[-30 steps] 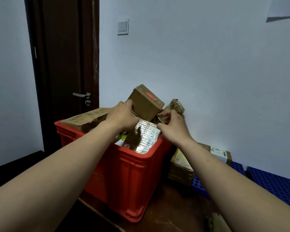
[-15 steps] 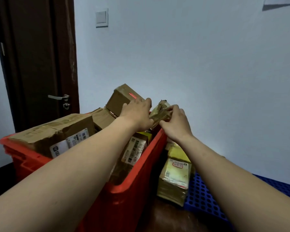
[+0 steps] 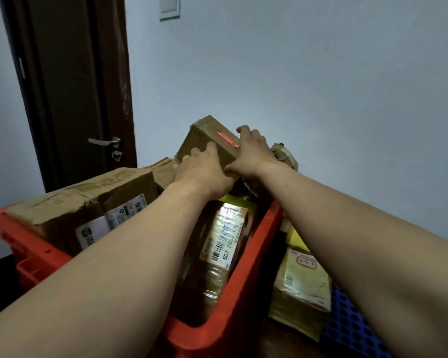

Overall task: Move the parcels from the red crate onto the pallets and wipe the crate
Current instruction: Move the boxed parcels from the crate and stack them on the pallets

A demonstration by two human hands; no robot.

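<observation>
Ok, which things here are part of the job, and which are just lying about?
Job: red crate; small box, gripped by left hand and right hand; big box and labelled parcel in the crate; yellow parcel outside it; blue pallet.
Just there: door, door handle, light switch.

Hands: two, left hand (image 3: 202, 173) and right hand (image 3: 254, 151), centre of frame. Crate (image 3: 243, 288): one, red. Cardboard boxes in the crate: three, namely tilted box (image 3: 204, 140), large box (image 3: 88, 205) and low box (image 3: 163, 171). Wrapped parcels in view: three, namely labelled parcel (image 3: 225, 241), bundle (image 3: 285, 157) and yellow parcel (image 3: 303, 280). Pallet (image 3: 352, 332): one, lower right. Door (image 3: 70, 86): one. Switch (image 3: 170, 6): one.
</observation>
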